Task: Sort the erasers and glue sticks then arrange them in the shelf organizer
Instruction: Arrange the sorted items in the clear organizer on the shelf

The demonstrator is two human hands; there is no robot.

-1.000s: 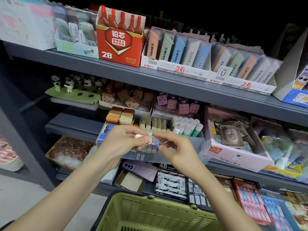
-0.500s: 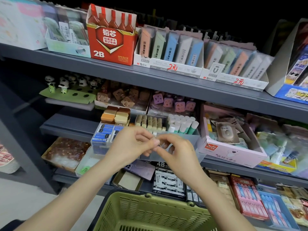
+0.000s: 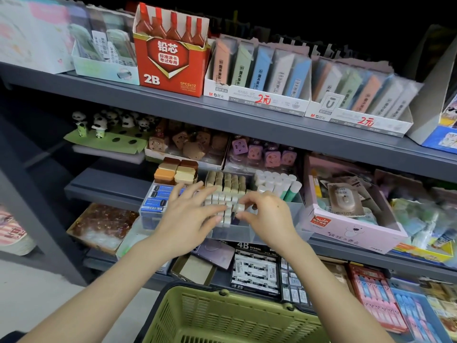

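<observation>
Past the green plastic basket [image 3: 222, 315], my left hand [image 3: 188, 216] lies spread over pale eraser rows [image 3: 226, 184] in the clear plastic shelf organizer [image 3: 237, 231]. My right hand [image 3: 269, 219] pinches one small pale block [image 3: 239, 207]. White-capped glue sticks [image 3: 274, 180] stand behind, right.

Left hand [image 3: 188, 219] flat, fingers spread over the rows of small pale erasers [image 3: 226, 186] in the clear shelf organizer [image 3: 237, 231] at the middle shelf's front edge. Right hand [image 3: 268, 219] pinches one white eraser [image 3: 239, 208] beside the left fingertips. Glue sticks [image 3: 277, 181] upright in the organizer's right compartment.
</observation>
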